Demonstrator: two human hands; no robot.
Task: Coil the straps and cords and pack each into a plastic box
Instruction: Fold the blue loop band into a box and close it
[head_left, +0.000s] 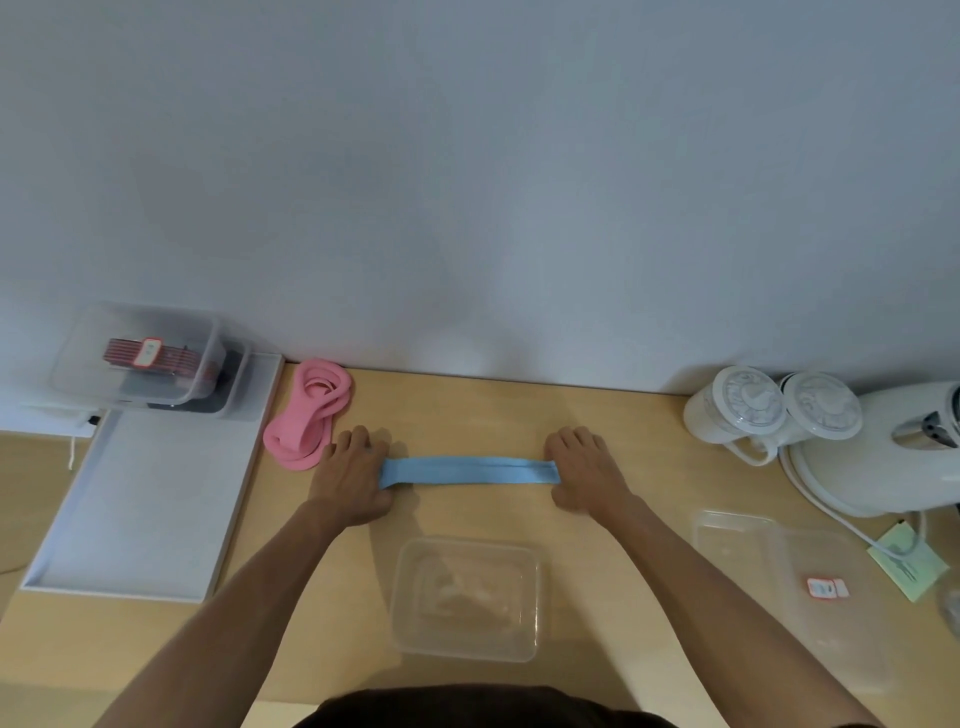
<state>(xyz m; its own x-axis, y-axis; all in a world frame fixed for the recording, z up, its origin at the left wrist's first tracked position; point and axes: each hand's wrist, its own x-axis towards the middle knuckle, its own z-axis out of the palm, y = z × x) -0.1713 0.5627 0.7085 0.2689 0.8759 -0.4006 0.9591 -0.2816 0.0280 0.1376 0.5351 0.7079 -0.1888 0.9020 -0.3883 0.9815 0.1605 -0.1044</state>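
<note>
Strap held straight at mid-desk: we find the blue strap (470, 471) taut between two hands set well apart, its long axis running left to right, parallel to the back edge of the desk (467, 410). The left hand (353, 478) grips one end and the right hand (587, 475) the other, each with its thumb on the near side of the band and its fingers over the top. Neither hand is nearer; the strap lies squarely between them, so we judge that coiling could start from either end, one hand rolling toward the other. The clear plastic box (467, 597) sits open toward the front edge, in line with the strap's middle. A pink strap (309, 415) lies loosely looped by the back edge, touching or just beside the left hand; we cannot tell which.
</note>
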